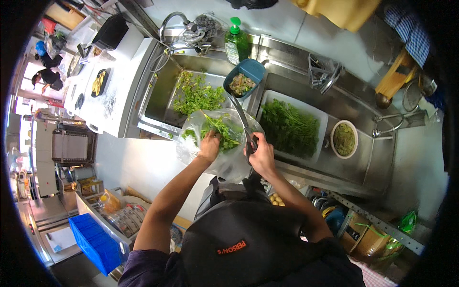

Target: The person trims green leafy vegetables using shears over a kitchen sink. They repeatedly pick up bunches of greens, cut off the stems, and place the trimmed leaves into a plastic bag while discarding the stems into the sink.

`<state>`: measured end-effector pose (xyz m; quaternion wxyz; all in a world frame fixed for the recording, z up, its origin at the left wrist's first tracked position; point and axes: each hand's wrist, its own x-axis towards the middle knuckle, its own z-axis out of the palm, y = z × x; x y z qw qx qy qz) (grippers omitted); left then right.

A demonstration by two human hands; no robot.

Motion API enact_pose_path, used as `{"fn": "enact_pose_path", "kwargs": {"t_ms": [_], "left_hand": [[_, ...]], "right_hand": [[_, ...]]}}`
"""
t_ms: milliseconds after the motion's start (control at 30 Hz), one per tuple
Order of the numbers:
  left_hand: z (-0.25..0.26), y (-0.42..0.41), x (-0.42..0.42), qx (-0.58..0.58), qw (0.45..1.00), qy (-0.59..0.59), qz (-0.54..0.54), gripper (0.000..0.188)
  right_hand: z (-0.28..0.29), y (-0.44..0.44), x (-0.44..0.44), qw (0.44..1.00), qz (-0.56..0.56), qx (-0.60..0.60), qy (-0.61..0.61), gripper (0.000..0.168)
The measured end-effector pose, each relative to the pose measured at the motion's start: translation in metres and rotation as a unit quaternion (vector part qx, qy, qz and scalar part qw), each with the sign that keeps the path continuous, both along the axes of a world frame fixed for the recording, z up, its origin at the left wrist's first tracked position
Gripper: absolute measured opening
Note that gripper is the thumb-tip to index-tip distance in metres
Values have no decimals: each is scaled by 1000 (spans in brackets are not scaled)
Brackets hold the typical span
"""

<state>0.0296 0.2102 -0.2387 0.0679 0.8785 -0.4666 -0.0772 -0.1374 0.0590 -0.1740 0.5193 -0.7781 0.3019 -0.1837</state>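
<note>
In a clear plastic bag [229, 166] at the front edge of the sink, my left hand [210, 146] has its fingers curled into leafy green herbs [229, 138]. My right hand [262, 153] holds a pair of scissors [239, 112] by the dark handles, beside the bag's right side. Their blades point away from me, toward a blue sink strainer basket [261, 70] with food scraps in it. More herb sprigs [200, 94] lie loose in the left basin [157, 95]. In the right basin, a white tub [321, 141] holds leafy greens [290, 127].
A green pump bottle [236, 45] stands behind the strainer basket. Faucets rise at the left [172, 16] and right [389, 127]. A white bowl [333, 152] of greenish contents sits in the right basin. Left of the sink is a white counter [118, 86]; another person [50, 78] is farther off.
</note>
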Motion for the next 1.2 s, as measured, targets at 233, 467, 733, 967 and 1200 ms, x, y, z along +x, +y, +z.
{"fn": "enact_pose_path", "kwargs": {"t_ms": [233,467,733,967,1200], "left_hand": [[-24,-9,15,-3,999,26,-37,17],[52,13,35,-89,977,83,-175,20],[107,30,64,-212,915,328,-99,19],[125,37,78,-289,841,455,-52,17],[189,30,115,-334,711,615,-69,39]], "right_hand": [[-20,22,40,995,-56,-79,40,53],[33,22,67,989,-96,-109,29,51],[102,26,91,990,4,142,-13,55],[143,16,86,987,-64,139,-50,57],[225,-16,124,988,4,129,-90,56]]}}
